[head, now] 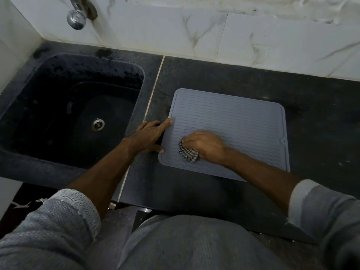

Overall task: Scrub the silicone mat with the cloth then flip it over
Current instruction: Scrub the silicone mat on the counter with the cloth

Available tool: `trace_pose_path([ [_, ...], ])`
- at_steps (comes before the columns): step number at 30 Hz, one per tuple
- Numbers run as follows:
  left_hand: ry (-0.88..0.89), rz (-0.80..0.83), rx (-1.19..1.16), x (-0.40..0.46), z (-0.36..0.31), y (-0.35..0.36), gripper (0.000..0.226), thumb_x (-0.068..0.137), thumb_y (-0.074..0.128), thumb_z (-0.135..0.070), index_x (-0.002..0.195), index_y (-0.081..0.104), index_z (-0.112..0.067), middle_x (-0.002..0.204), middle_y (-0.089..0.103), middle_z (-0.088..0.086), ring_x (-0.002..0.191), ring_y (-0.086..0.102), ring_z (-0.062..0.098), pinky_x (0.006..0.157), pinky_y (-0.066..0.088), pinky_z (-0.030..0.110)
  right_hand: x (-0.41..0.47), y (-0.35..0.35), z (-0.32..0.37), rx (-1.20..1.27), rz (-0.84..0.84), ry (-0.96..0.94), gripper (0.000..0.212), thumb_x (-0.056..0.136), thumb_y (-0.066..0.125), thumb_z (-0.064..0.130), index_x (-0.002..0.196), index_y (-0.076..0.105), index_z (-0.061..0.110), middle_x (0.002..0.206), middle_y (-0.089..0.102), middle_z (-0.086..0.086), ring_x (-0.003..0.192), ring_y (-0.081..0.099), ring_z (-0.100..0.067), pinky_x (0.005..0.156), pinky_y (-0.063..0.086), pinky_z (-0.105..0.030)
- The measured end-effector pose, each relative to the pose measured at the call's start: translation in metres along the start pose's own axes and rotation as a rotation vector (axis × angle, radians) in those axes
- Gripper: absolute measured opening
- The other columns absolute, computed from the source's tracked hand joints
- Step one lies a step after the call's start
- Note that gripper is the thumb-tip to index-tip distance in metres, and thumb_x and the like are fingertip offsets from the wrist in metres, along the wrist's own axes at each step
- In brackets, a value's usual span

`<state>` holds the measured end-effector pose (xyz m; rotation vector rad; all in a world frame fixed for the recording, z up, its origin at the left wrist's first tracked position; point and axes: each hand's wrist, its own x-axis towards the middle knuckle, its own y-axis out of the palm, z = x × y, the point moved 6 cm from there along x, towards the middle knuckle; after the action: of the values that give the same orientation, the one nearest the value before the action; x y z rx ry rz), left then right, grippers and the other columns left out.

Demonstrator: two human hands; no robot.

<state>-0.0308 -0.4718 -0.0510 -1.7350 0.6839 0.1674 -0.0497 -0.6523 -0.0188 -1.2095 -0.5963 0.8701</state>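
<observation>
A dark sink sits left of the worktop, a tap above. The grey ribbed mat lies flat, pinned at its edge by the left hand, fingers straight; the cloth is gripped by the right hand.

We see a grey mat lying flat on a dark counter. Our right hand grips a checked cloth at the mat's seven o'clock corner. Our left hand presses its nine o'clock edge, fingers straight. A black sink lies at nine o'clock, a tap at eleven.
</observation>
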Motion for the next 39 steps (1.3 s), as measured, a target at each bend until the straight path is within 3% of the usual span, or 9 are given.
trace_pose_path([
  [5, -0.01, -0.001, 0.005, 0.0, 0.0, 0.0, 0.116, 0.076, 0.075, -0.043, 0.151, -0.012, -0.031, 0.158, 0.012, 0.014, 0.146, 0.009, 0.031, 0.116, 0.003, 0.051, -0.052, -0.013, -0.023, 0.028, -0.032, -0.025, 0.043, 0.066, 0.079, 0.004, 0.107, 0.068, 0.003, 0.109, 0.069, -0.017, 0.1, 0.065, -0.034, 0.088, 0.05, -0.046],
  [15, -0.018, -0.003, 0.049, 0.0, -0.003, 0.0, 0.118, 0.076, 0.076, -0.042, 0.152, -0.013, -0.028, 0.156, 0.017, 0.015, 0.145, 0.014, 0.031, 0.117, 0.006, 0.051, 0.003, -0.003, 0.005, -0.01, 0.003, -0.101, 0.035, 0.087, 0.059, 0.013, 0.122, 0.06, 0.012, 0.127, 0.062, -0.008, 0.119, 0.053, -0.026, 0.102, 0.04, -0.042],
  [22, -0.024, 0.0, 0.049, -0.001, -0.004, -0.001, 0.116, 0.077, 0.075, -0.041, 0.152, -0.013, -0.027, 0.157, 0.016, 0.015, 0.145, 0.015, 0.032, 0.118, 0.007, 0.051, -0.047, -0.008, -0.024, 0.037, -0.026, -0.091, 0.041, 0.072, 0.072, 0.004, 0.112, 0.066, 0.009, 0.113, 0.069, -0.011, 0.106, 0.062, -0.028, 0.091, 0.05, -0.044],
  [26, -0.036, 0.012, 0.062, 0.001, -0.004, 0.0, 0.117, 0.077, 0.075, -0.041, 0.151, -0.014, -0.028, 0.157, 0.015, 0.015, 0.145, 0.013, 0.032, 0.117, 0.005, 0.051, -0.027, -0.012, -0.017, 0.053, -0.08, -0.069, 0.035, 0.08, 0.068, 0.013, 0.114, 0.065, 0.011, 0.115, 0.068, -0.008, 0.108, 0.06, -0.027, 0.093, 0.046, -0.041],
  [30, -0.031, 0.014, 0.072, 0.001, -0.004, 0.0, 0.118, 0.076, 0.075, -0.042, 0.151, -0.015, -0.028, 0.157, 0.015, 0.014, 0.145, 0.013, 0.03, 0.119, 0.007, 0.051, -0.015, -0.002, -0.004, 0.085, -0.023, -0.072, 0.039, 0.082, 0.065, 0.012, 0.122, 0.06, 0.013, 0.124, 0.063, -0.009, 0.117, 0.055, -0.026, 0.1, 0.043, -0.044],
  [34, -0.021, 0.018, 0.056, -0.001, -0.005, -0.001, 0.117, 0.077, 0.075, -0.042, 0.151, -0.015, -0.027, 0.158, 0.013, 0.014, 0.146, 0.012, 0.03, 0.118, 0.008, 0.053, -0.063, -0.012, -0.026, 0.105, -0.103, -0.076, 0.037, 0.073, 0.074, 0.006, 0.11, 0.068, 0.009, 0.11, 0.07, -0.012, 0.103, 0.065, -0.03, 0.091, 0.049, -0.046],
  [39, -0.027, 0.04, 0.026, -0.003, -0.01, -0.002, 0.113, 0.08, 0.074, -0.035, 0.152, -0.013, -0.025, 0.158, 0.012, 0.015, 0.145, 0.013, 0.032, 0.118, 0.013, 0.053, -0.084, -0.01, -0.038, 0.076, -0.098, -0.034, 0.043, 0.068, 0.078, 0.003, 0.109, 0.068, 0.008, 0.111, 0.07, -0.011, 0.104, 0.065, -0.029, 0.092, 0.047, -0.042],
])
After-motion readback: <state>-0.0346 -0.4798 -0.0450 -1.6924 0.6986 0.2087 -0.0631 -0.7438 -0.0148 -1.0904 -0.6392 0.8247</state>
